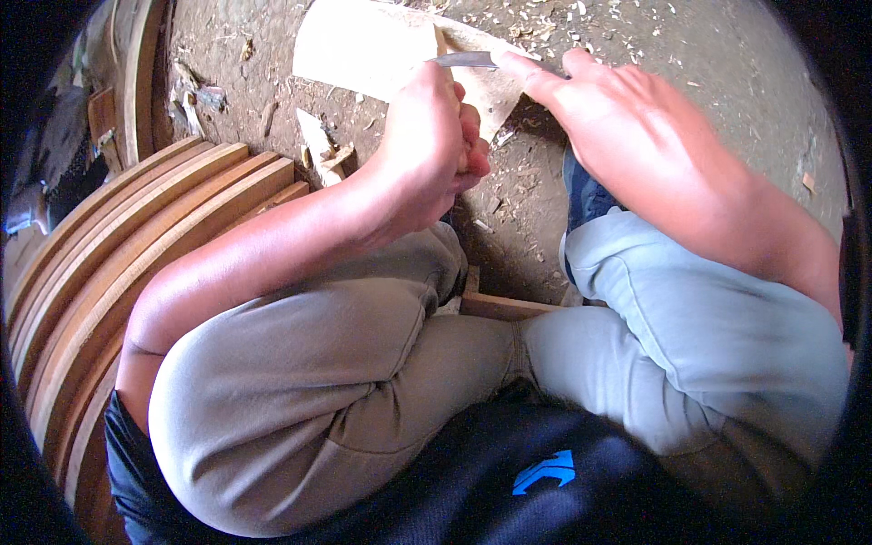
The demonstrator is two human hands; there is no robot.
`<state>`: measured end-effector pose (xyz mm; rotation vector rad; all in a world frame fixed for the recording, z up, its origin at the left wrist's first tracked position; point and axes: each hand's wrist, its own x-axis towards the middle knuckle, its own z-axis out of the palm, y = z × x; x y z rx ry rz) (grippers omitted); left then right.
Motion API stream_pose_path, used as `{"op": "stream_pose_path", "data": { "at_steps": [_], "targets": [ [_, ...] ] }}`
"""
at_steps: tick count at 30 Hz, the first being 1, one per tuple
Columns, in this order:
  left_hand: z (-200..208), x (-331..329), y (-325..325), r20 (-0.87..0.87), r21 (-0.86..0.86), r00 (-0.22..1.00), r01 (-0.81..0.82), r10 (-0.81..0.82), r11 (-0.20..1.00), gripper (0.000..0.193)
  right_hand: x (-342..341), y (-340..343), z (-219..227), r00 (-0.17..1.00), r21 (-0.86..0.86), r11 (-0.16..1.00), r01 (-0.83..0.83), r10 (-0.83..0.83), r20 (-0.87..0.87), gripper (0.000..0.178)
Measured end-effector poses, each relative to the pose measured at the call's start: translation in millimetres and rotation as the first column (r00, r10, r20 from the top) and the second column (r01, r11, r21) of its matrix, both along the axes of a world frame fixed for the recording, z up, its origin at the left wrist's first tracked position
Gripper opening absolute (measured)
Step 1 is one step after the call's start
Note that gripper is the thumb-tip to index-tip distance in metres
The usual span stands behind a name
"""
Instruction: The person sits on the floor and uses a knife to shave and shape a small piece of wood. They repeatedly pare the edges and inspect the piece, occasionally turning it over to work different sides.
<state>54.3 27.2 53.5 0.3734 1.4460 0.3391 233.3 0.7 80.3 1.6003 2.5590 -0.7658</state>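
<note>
My left hand point(434, 136) is closed, fingers curled round a narrow pale piece of wood point(440, 42) whose end shows above the thumb. Most of that piece is hidden inside the fist. From the right, my right hand point(627, 113) grips a knife, its forefinger stretched along the tool and its handle covered by the palm. The knife's dark, slightly curved blade point(468, 59) points left and meets the wood just above my left thumb. Beneath both hands lies a pale, flat sheet point(350, 50) on the ground; its material is unclear.
Long curved wooden strips point(154, 236) are stacked at my left. Wood scraps point(320, 145) and pale shavings point(581, 14) are scattered over the dirt floor point(754, 82). A low wooden bar point(504, 306) shows between my bent legs. Dark objects stand at the far left edge.
</note>
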Motion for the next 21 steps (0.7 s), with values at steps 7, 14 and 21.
{"op": "stream_pose_path", "data": {
  "at_steps": [7,14,21],
  "targets": [
    [-6.2,0.9,1.3,0.023,0.012,1.0,0.008,-0.009,1.0,0.022,-4.1,-3.0,-10.7,0.998,0.225,0.974,-0.033,0.021,0.057,0.02],
    [19.2,0.0,5.5,0.039,-0.054,0.999,0.033,-0.031,0.998,0.02,4.7,3.6,2.4,1.0,0.091,0.996,-0.005,0.003,0.024,0.046],
    [23.0,-11.9,2.2,0.14,-0.122,0.965,0.24,-0.223,0.963,0.026,18.7,-16.5,9.3,0.983,0.177,0.984,0.014,0.02,-0.185,0.041]
  ]
}}
